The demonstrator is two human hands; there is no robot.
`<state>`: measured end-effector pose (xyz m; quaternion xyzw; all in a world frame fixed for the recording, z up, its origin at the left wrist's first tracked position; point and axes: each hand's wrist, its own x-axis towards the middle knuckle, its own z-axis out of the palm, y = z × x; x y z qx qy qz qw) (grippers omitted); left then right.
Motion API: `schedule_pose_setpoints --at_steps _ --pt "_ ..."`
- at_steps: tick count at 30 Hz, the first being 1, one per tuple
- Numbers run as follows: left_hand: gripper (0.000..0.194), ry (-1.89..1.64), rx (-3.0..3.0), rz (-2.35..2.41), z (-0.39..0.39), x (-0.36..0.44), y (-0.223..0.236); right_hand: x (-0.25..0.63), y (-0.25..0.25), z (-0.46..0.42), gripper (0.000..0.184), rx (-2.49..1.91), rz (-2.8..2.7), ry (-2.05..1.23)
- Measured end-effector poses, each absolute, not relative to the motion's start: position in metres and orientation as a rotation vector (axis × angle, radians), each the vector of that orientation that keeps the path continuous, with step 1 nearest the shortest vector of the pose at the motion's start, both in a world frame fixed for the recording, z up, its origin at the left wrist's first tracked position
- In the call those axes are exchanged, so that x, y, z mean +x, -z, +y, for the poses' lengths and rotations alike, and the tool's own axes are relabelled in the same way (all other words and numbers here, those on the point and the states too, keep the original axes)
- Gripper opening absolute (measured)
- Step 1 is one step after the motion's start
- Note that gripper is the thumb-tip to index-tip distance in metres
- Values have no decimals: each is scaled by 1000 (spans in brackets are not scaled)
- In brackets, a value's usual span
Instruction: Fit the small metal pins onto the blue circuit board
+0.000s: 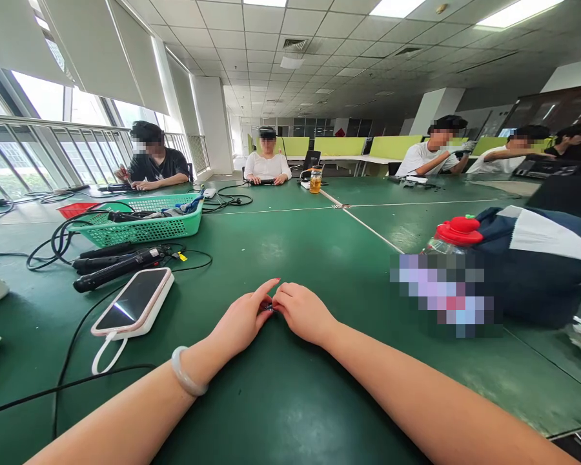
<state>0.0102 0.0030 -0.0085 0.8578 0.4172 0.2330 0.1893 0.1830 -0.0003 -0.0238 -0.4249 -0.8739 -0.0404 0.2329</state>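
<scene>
Over the middle of the green table (290,387), my two hands meet at the fingertips. My left hand (244,318), with a pale bangle (188,371) on its wrist, is closed on a small dark, shiny thing (269,308); its index finger points up and away. Curled in from the other side, my right hand (303,311) has its fingertips against the same small thing. Most of that thing is hidden by the fingers, so its kind cannot be made out. To the left of my left hand lies a phone (135,298) on a white block with a short white cable.
A green plastic basket (145,226) holds cables and tools, with black hair-straightener-like tools (121,266) before it. On the right stand a red-lidded bottle (458,234) and a dark blue bag (523,278). An amber drink bottle (315,179) is farther back. Several people sit around the table.
</scene>
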Motion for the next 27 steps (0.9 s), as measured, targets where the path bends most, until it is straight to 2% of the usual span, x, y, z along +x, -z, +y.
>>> schedule_pose_setpoints --at_steps 4,15,27 --pt "56 -659 2406 1144 1 11 7 184 23 0 15 -1164 -2435 156" --pt "56 -742 2155 1262 7 6 12 191 20 -7 14 -1233 -2407 -57" --pt "55 -749 2184 1288 8 7 12 182 24 -9 13 -1255 -2405 -87"
